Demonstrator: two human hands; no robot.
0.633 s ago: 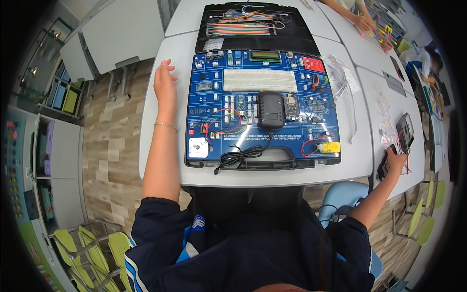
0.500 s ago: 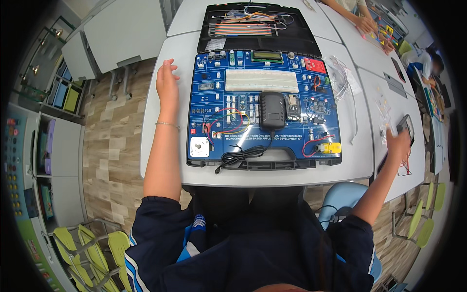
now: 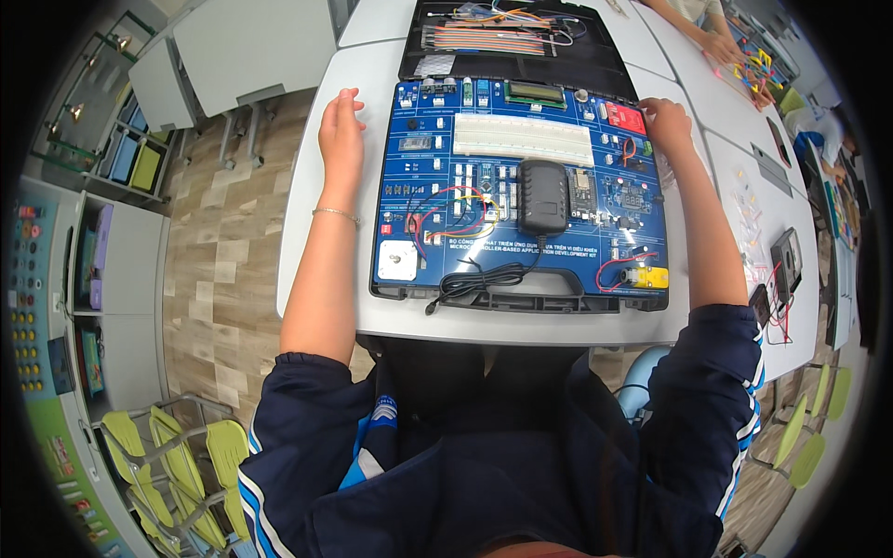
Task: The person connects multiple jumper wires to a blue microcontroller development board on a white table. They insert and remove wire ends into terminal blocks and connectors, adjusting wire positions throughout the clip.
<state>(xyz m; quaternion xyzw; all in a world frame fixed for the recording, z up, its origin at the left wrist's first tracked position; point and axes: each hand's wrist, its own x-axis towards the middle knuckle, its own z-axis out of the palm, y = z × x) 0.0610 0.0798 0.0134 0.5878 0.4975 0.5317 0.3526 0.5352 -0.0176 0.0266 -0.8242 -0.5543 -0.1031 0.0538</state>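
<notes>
An open black case holds a blue electronics kit board [image 3: 419, 265] with a white breadboard [image 3: 523, 140] and small modules. On the board lies a black power adapter [image 3: 542, 198]; its bundled cable [image 3: 479, 280] rests at the front edge. My left hand [image 3: 342, 130] is beside the case's left side, fingers stretched and slightly apart, holding nothing. At the upper right corner, my right hand [image 3: 668, 123] is by the red module [image 3: 625, 118], its fingers bent loosely at the case edge. Nothing shows in its grip; whether it touches the case I cannot tell.
Jumper wires and a ribbon cable [image 3: 488, 39] fill the raised lid. To the right lie a dark meter-like device [image 3: 787, 260] with red and black leads, and clear plastic bags [image 3: 744, 209]. Another person's hands [image 3: 721, 48] handle colourful pieces at far right. Green chairs [image 3: 177, 465] stand lower left.
My right hand has moved from the dark meter-like device to the case's upper right corner, leaving the device on the table. My left hand stays beside the case. The whole view has shifted slightly.
</notes>
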